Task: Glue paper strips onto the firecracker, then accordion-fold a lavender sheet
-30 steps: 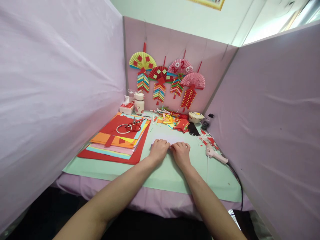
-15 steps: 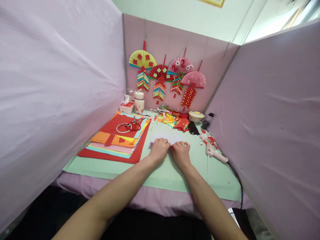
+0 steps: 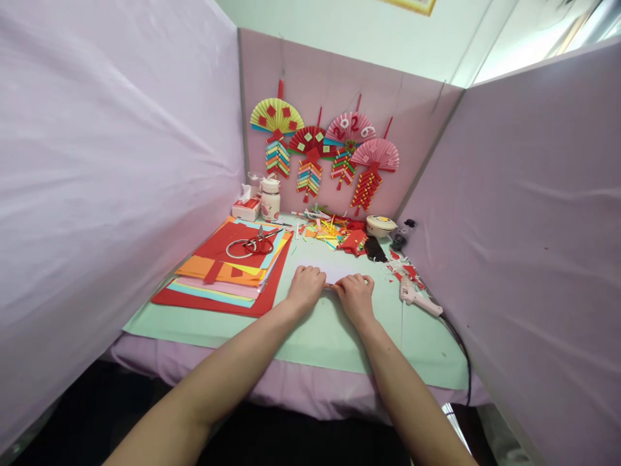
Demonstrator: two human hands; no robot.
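Note:
A pale lavender sheet of paper (image 3: 336, 271) lies flat on the table in front of me, its near edge at my fingers. My left hand (image 3: 306, 289) is closed on the left part of that near edge, knuckles up. On the right part, my right hand (image 3: 356, 296) pinches the same edge with bent fingers. Between the two thumbs a narrow strip of the edge shows. My fingers cover most of this edge, so I cannot tell how it is folded.
Left of my hands lies a stack of coloured paper (image 3: 208, 298) with red-handled scissors (image 3: 259, 244) on top. A glue gun (image 3: 420, 299) rests at right, its cord running off the edge. Behind are paper scraps (image 3: 327, 230), a lidded bowl (image 3: 381, 226), a bottle (image 3: 270, 199) and hanging paper fans (image 3: 376, 155).
My hands have moved slightly apart along the paper's near edge, the left one leftward and the right one rightward. The strip between the thumbs shows more.

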